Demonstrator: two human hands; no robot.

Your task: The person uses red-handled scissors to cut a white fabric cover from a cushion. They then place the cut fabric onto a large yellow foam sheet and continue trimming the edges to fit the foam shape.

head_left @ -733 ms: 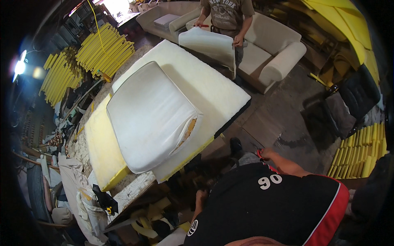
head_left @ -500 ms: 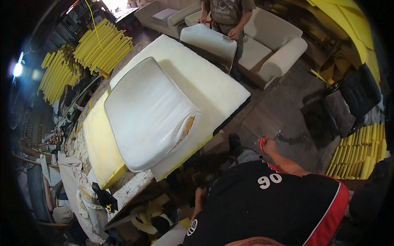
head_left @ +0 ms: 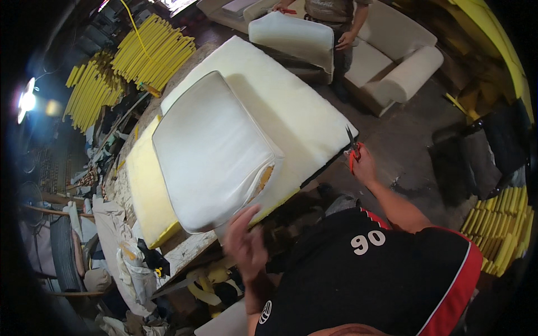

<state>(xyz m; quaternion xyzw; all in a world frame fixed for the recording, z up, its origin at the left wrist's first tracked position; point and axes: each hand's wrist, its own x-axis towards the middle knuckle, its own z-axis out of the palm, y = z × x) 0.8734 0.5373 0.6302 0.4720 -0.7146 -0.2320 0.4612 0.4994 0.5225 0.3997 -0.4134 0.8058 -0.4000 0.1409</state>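
Red-handled scissors (head_left: 355,151) are held in my right hand (head_left: 365,166), blades pointing up beside the far right corner of a thick white padding sheet (head_left: 297,106). My left hand (head_left: 246,241) is raised at the near edge of a pale grey-white covered cushion (head_left: 210,151), holding nothing, its fingers apart and blurred by motion. The cushion lies on the padding. At its near right corner the cover is loose and wrinkled, and yellowish-brown foam (head_left: 265,178) shows through. A yellow foam slab (head_left: 148,185) sticks out under the cushion's left side.
Across the table a person (head_left: 330,22) holds another grey-white cushion (head_left: 291,42) by a beige sofa (head_left: 412,73). Yellow foam strips are stacked at the far left (head_left: 151,50) and lower right (head_left: 499,229). Fabric scraps (head_left: 115,229) hang by the table's left edge.
My right hand has raised the scissors to the padding's corner. My left hand has come up from beside my body toward the cushion's near edge. The view has shifted slightly.
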